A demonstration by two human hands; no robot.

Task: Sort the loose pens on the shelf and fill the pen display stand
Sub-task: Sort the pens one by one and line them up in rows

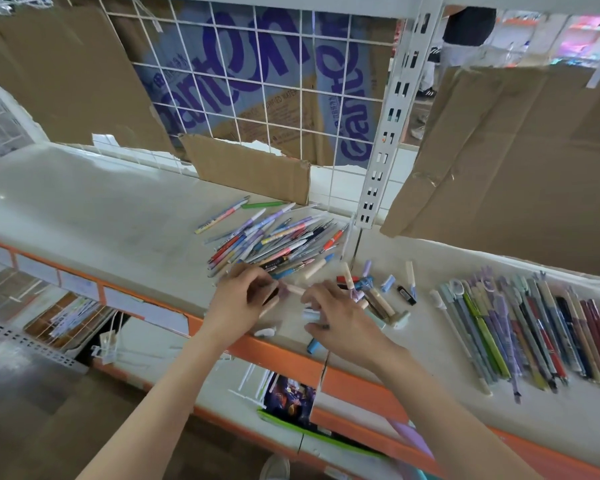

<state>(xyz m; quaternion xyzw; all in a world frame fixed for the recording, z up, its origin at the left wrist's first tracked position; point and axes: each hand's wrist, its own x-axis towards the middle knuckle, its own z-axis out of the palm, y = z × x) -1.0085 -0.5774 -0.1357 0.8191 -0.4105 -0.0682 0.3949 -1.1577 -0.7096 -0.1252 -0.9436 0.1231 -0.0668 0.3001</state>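
We see the scene in bright, even light, seemingly from overhead, with only soft, faint shadows under the left hand (240, 299) and right hand (340, 323) on the pale shelf (94, 216). A mild sheen lies on the shelf's far left. The aisle (582, 32) at top right looks washed out and hazy. The wide lens bends the upright post (392, 119) and shelf edge. The sorted pens (534, 330) at right and the fingers smear with motion blur.

Cardboard box (257, 81) reads "Ganten", upside down.
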